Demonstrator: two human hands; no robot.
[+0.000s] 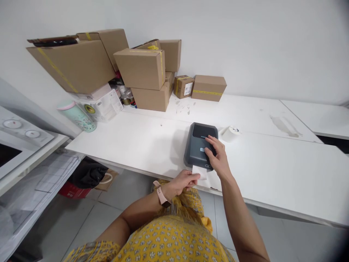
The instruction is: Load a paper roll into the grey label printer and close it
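Your left fingers (194, 177) pinch the paper strip (201, 171) lower-center, right fingers (214, 141) spread on the printer (196, 148), probably steadying it lol.

Right of label printer (196, 146): white paper roll (229, 136) just beside; past it we have open tabletop (275, 167).
Left: we can pass up to mint tumbler (77, 116).
Back left: cardboard boxes (140, 69) block us.

Desk (272, 167): long, white, with a printer (193, 151) before you, as in an office workroom
Boxes (139, 69): taped cardboard, stacked near the wall (245, 43)
Dials (12, 124): at your left, probably a microwave's
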